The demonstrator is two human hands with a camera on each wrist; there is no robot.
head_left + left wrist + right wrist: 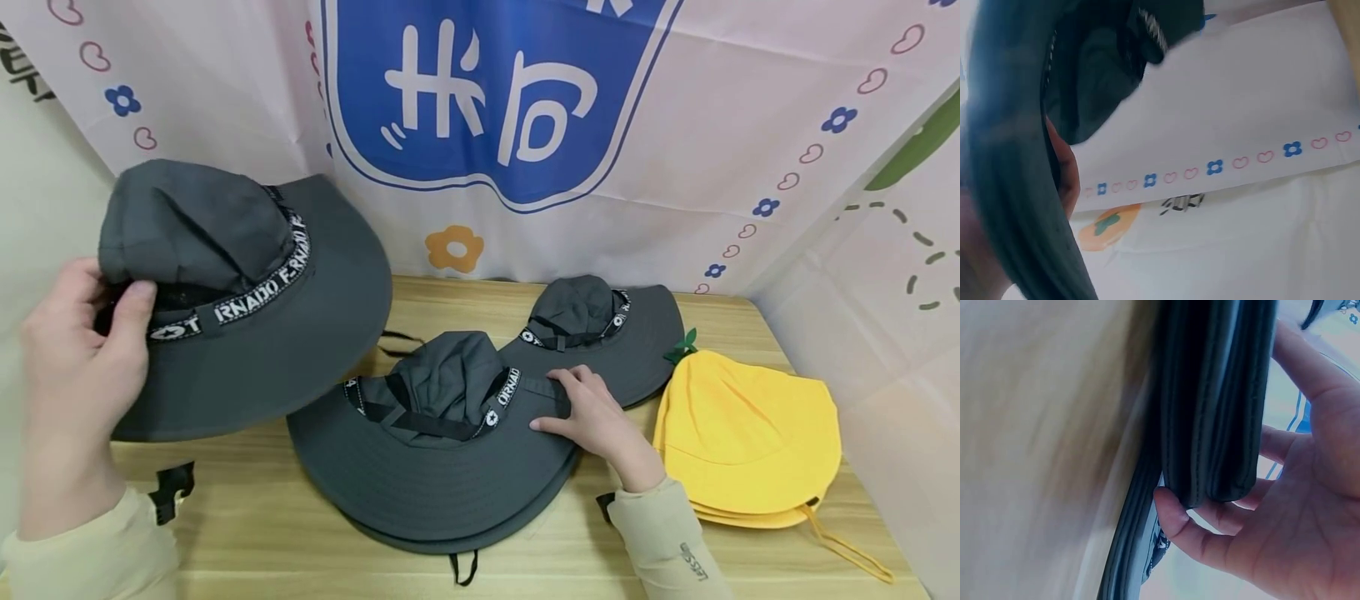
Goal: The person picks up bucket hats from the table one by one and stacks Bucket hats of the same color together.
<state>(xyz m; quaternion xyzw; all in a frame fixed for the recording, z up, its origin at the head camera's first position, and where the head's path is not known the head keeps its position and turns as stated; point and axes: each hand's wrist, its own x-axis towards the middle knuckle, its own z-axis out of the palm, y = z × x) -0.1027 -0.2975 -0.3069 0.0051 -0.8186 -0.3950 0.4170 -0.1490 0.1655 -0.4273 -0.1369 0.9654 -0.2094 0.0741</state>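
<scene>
A dark grey wide-brimmed hat (210,225) with white lettering on its band is held up at the left, tilted. My left hand (86,358) grips it where the crown meets the band, thumb in front; in the left wrist view the hat's brim (1016,150) covers most of that hand. At the middle of the table lies a stack of similar grey hats (442,492). My right hand (592,417) touches the right side of the top brim. The right wrist view shows its fingers against the stacked brim edges (1210,425), with the palm facing the camera.
Behind the stack lies another grey hat (630,333), partly overlapped by it. Yellow hats (750,433) with a green leaf and a cord are piled at the right of the wooden table (262,533). A printed cloth (465,208) hangs along the back.
</scene>
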